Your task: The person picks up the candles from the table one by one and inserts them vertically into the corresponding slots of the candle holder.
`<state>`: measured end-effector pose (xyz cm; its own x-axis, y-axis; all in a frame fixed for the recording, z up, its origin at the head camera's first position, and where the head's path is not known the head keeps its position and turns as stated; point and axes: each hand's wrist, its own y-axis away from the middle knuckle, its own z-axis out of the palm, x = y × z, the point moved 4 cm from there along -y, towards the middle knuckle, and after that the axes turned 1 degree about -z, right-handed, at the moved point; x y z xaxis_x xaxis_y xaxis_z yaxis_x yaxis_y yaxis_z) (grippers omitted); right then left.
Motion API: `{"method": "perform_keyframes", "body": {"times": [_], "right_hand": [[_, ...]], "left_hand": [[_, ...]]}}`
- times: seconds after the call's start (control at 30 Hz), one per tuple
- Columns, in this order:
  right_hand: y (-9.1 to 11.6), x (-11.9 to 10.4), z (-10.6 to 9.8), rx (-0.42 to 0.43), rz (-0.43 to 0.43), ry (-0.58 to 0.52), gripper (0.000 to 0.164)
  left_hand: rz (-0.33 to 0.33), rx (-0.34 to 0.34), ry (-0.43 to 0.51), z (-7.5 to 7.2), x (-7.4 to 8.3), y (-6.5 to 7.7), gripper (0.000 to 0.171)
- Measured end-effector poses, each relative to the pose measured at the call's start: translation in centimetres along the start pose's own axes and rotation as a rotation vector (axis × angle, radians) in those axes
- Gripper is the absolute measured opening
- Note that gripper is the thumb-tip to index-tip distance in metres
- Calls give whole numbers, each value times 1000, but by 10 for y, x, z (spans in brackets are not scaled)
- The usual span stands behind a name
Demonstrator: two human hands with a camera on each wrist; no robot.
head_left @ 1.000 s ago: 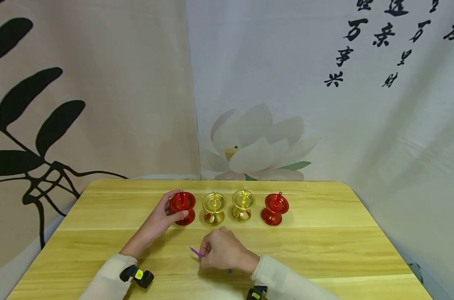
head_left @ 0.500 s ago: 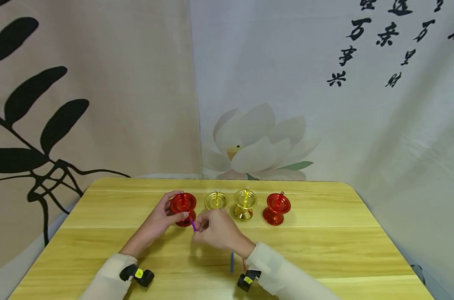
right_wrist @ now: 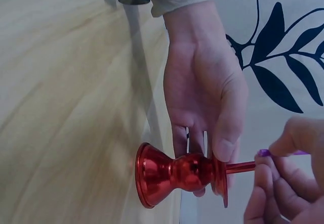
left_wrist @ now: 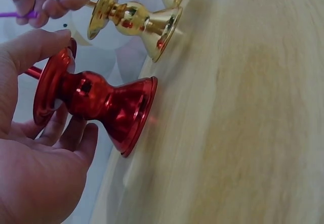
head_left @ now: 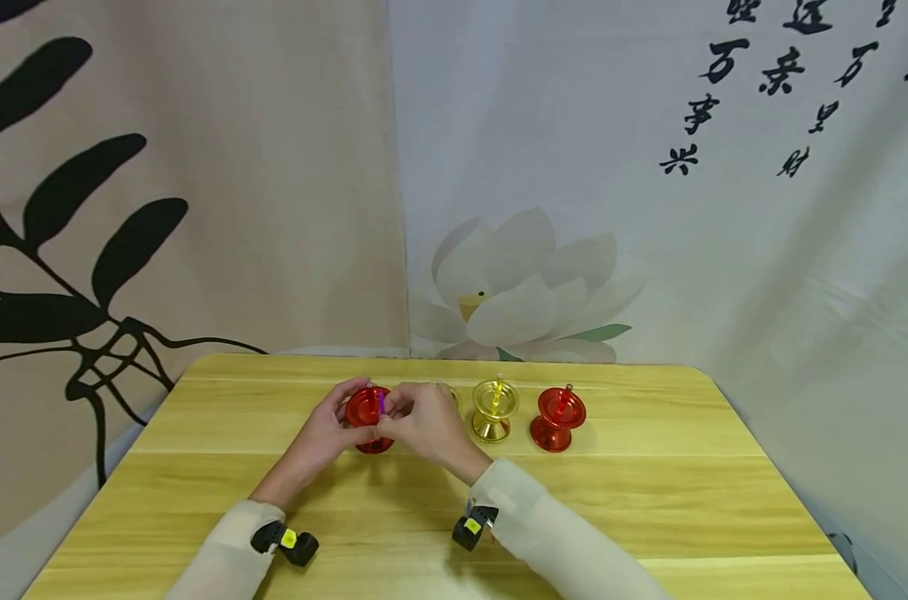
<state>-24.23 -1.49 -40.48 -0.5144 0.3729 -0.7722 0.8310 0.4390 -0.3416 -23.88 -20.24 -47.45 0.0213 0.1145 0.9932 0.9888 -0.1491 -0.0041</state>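
My left hand (head_left: 322,437) holds the leftmost red candle holder (right_wrist: 190,172), thumb on the rim of its dish and fingers behind it. The holder stands upright on the table, a thin red stem rising from its dish. Between the thumb and fingers of my right hand (head_left: 431,425) is a thin purple stick (left_wrist: 20,14) that looks like a slim candle. In the right wrist view its end (right_wrist: 264,153) is close to the top of the red stem; whether they touch I cannot tell. A gold candle holder (left_wrist: 136,21) beside them is mostly hidden by my right hand in the head view.
Another gold candle holder (head_left: 493,408) and a second red one (head_left: 559,417) continue the row to the right on the wooden table (head_left: 649,492). Part of a blue stick (head_left: 469,505) shows by my right wrist. A printed cloth (head_left: 529,167) hangs behind.
My right hand has carried the purple stick away from me and slightly left, up to the red candle holder. The left hand has kept its hold on the holder.
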Motion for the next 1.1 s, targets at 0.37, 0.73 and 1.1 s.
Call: {"method": "perform_keyframes", "body": {"times": [0.37, 0.73, 1.1], "right_hand": [[-19, -5, -1, 129, -67, -25, 6], [-31, -6, 2, 161, -175, -7, 7], [-34, -6, 5, 161, -235, 52, 5]], "left_hand": [[-13, 11, -42, 0, -2, -2, 82], [5, -9, -24, 0, -2, 0, 82], [-14, -9, -25, 0, -1, 1, 83]]}}
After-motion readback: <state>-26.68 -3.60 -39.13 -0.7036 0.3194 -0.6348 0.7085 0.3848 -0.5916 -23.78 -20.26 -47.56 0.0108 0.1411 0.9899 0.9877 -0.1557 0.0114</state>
